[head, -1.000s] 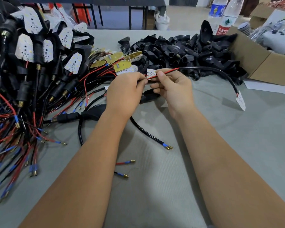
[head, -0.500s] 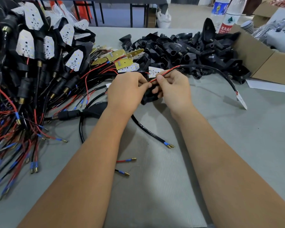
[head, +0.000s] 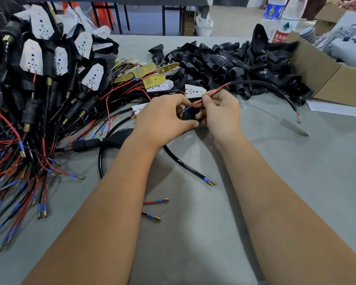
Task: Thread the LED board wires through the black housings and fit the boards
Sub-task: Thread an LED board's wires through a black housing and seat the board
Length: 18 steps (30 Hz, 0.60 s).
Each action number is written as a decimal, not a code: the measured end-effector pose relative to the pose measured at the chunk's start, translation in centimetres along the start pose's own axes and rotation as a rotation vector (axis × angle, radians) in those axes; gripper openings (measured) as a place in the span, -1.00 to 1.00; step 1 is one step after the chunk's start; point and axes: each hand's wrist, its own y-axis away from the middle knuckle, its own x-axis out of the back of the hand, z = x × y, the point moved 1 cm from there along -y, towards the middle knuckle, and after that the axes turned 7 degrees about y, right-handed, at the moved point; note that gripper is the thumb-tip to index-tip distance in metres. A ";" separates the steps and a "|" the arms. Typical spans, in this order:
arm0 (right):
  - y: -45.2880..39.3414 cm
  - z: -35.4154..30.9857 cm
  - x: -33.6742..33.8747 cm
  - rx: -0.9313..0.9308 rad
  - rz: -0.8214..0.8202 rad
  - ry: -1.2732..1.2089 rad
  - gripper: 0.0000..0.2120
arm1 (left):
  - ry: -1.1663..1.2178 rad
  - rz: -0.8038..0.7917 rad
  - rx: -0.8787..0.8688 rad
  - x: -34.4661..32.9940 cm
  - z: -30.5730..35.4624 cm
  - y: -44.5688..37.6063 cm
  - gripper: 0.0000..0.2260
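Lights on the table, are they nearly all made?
Not yet. A finished pile lies far left. The left hand holds a black housing while the right hand feeds a red wire toward it. Many empty housings and loose boards still wait.

Two hands, left hand (head: 164, 118) and right hand (head: 220, 114); two plastic bottles (head: 284, 23) at the table's (head: 296, 182) far right corner; one cardboard box (head: 327, 79); black housings (head: 234, 64) and wired LED boards (head: 39, 64) heaped beyond counting; two loose cut wire ends (head: 155, 201)
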 end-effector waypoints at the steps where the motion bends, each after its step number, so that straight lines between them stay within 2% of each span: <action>1: 0.0 0.0 0.1 -0.002 0.017 0.007 -0.81 | -0.020 -0.030 0.000 0.0 0.0 0.0 -0.62; 5: -0.1 0.0 0.3 -0.008 0.076 0.013 -0.82 | -0.017 -0.029 0.019 -0.4 -0.3 -0.2 -0.55; 10: -0.1 -0.2 0.6 -0.013 0.147 -0.121 -0.80 | -0.020 0.048 0.057 -0.9 -0.6 -0.4 -0.75; 18: 0.0 -0.3 0.1 -0.050 0.088 -0.174 -0.86 | 0.154 0.211 0.071 -1.0 -0.2 -0.4 -0.80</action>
